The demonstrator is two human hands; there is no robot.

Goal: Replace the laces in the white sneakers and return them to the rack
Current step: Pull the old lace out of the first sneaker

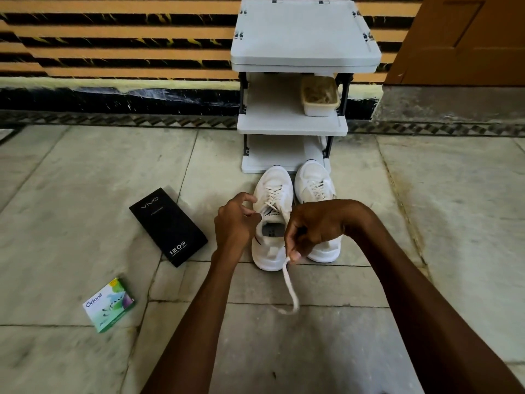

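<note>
Two white sneakers stand side by side on the stone floor, toes toward the grey shoe rack (292, 126). The left sneaker (270, 245) has its lace partly undone; the right sneaker (314, 183) is laced. My right hand (312, 226) hovers over the heel area and pinches a white lace end (289, 285) that hangs down and curls onto the floor. My left hand (235, 220) is at the left sneaker's left side, fingers curled and pinching the other lace end near the tongue.
A black phone box (167, 226) lies on the floor to the left of the sneakers. A green and white small box (109, 305) lies nearer, further left. A beige tub (321, 106) holding tan stringy material sits on the rack's middle shelf. A wooden door (466, 38) is at the upper right.
</note>
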